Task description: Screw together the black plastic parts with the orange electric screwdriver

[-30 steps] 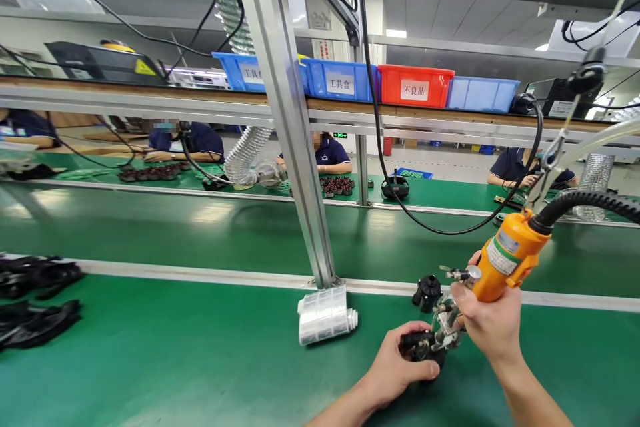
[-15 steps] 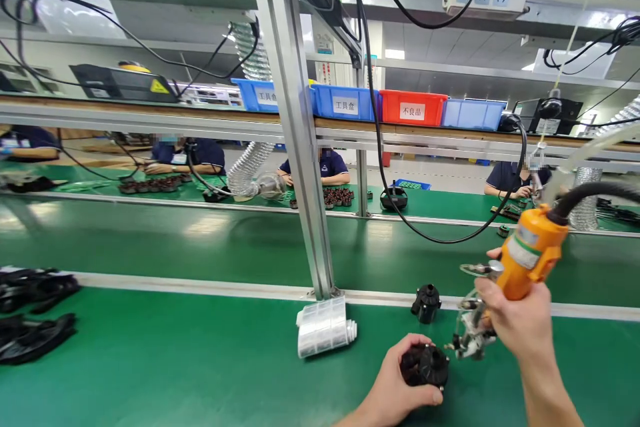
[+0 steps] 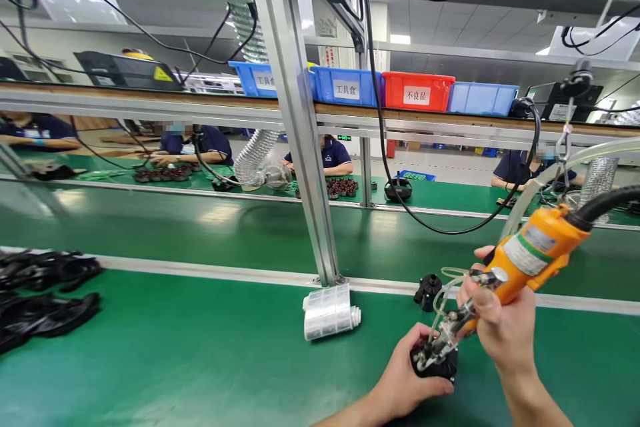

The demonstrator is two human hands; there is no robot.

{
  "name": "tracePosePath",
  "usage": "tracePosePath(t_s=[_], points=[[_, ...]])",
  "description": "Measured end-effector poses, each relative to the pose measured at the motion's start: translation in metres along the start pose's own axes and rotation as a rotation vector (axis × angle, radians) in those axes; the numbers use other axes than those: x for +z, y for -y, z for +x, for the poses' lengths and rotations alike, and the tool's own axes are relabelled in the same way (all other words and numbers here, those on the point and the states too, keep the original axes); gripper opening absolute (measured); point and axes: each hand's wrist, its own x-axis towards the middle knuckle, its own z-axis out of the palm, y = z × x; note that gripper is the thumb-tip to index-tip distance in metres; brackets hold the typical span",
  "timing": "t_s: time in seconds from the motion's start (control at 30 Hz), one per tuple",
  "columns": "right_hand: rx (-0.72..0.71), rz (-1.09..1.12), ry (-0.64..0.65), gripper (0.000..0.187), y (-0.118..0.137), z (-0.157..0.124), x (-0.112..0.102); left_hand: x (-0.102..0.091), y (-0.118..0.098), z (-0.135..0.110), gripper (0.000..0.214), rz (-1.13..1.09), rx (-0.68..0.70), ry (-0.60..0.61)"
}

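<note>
left hand (image 3: 403,377) gripping black part (image 3: 434,361), right hand (image 3: 500,327) pressing orange driver (image 3: 537,252) onto it

orange driver (image 3: 535,255) tip | lifted before | now on black part (image 3: 434,361)

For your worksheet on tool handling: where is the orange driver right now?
Lower right of the head view: the orange driver is in the right hand, tip on the black part.
</note>
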Motion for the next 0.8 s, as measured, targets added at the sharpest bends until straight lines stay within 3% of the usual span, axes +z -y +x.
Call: tracePosePath(t_s=[0.13,0.3,0.43,0.63,0.8], points=[[0.096,0.070,0.019,0.063,-0.006,-0.002,0.000,0.001,-0.004,0.000,0.086,-0.008,0.001,0.021],[0.100,0.048,0.012,0.056,-0.003,-0.005,0.000,0.002,-0.009,-0.001,0.086,0.009,0.006,0.017],[0.042,-0.043,0.008,0.046,0.004,-0.008,0.017,0.005,-0.021,-0.001,0.087,0.014,0.018,0.028],[0.037,-0.043,0.058,0.045,0.005,-0.017,0.042,0.008,-0.038,-0.002,0.088,0.023,0.067,0.051],[0.039,-0.144,0.089,0.033,-0.007,-0.020,0.031,0.006,-0.035,0.000,0.087,0.108,0.055,0.045]])
